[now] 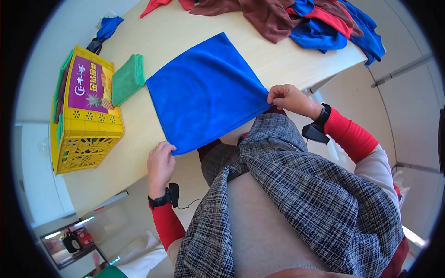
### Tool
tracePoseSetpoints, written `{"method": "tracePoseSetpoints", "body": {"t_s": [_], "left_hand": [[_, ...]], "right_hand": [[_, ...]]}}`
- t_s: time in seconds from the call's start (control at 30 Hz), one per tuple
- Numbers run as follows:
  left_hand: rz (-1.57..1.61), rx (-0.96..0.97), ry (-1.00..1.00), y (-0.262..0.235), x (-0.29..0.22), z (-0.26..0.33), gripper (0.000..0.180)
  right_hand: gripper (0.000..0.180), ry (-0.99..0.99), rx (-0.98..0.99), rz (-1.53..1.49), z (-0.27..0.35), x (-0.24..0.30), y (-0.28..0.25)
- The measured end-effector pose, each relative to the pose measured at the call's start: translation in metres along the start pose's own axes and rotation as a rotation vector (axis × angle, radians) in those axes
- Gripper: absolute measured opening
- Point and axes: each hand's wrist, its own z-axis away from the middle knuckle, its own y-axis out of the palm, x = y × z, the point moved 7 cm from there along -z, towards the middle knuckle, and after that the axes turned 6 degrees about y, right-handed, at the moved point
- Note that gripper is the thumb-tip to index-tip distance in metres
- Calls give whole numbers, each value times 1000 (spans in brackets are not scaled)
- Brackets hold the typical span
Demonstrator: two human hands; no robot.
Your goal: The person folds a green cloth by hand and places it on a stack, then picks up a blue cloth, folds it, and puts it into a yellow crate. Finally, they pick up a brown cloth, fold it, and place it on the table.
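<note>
A blue cloth [204, 92] lies spread out on the pale wooden table, its near edge reaching past the table's front edge. My left hand [161, 163] pinches its near left corner. At its near right corner, my right hand [292, 99] grips the fabric between thumb and fingers. The cloth is roughly square, with soft creases across its middle. Just left of it sits a folded green cloth [129, 78], beside the yellow crate.
A yellow plastic crate [88, 153] with a purple label holds cloths at the left. Brown, red and blue cloths [278, 21] lie heaped along the far side. A small blue bundle [109, 28] rests at the far left. Another person's green sleeve [111, 272] shows at lower left.
</note>
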Motion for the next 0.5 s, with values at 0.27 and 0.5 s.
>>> {"method": "tracePoseSetpoints", "body": {"t_s": [0.27, 0.5], "left_hand": [[9, -294, 466, -18, -65, -201, 14], [-325, -157, 587, 56, -66, -358, 28]], "right_hand": [[14, -215, -213, 57, 14, 6, -2], [13, -281, -242, 79, 16, 13, 7]]}}
